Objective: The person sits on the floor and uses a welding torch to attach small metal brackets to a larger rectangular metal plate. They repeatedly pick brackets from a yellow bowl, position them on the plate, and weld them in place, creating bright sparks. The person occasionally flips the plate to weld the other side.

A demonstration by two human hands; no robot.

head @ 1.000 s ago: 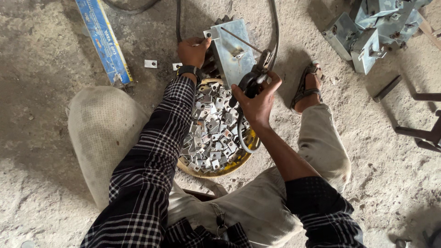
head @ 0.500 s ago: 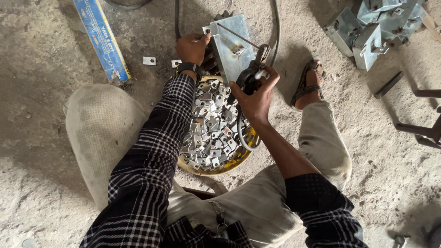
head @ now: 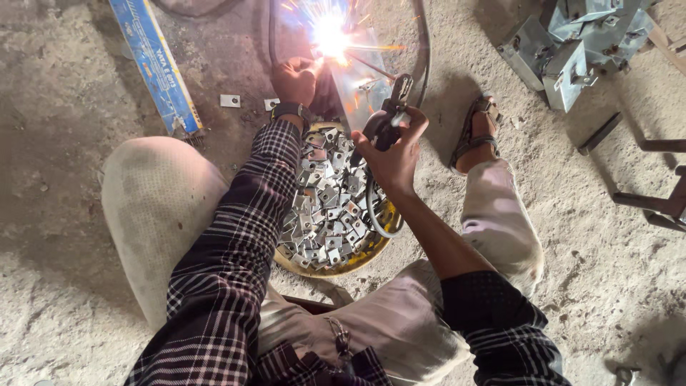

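Observation:
My right hand (head: 389, 154) grips a dark welding electrode holder (head: 386, 118), whose thin rod reaches up-left to a bright welding arc (head: 330, 32) throwing sparks. The arc burns at the top of a grey sheet-metal box piece (head: 364, 78) lying on the ground. My left hand (head: 294, 80) rests on the left side of that piece, just below the arc, with a dark band on the wrist. Between my knees sits a yellow-rimmed pan (head: 368, 254) heaped with several small square metal plates (head: 325, 204).
A long blue flat box (head: 156, 64) lies at upper left, with two loose small plates (head: 230, 101) beside it. Several grey metal boxes (head: 572, 43) are stacked at upper right. Dark steel bars (head: 647, 204) lie at right. My sandalled foot (head: 479, 132) rests on sandy ground.
An arc has struck at the top of the metal piece, with bright light and sparks. My right hand has shifted slightly with the holder. My left hand has stayed on the piece.

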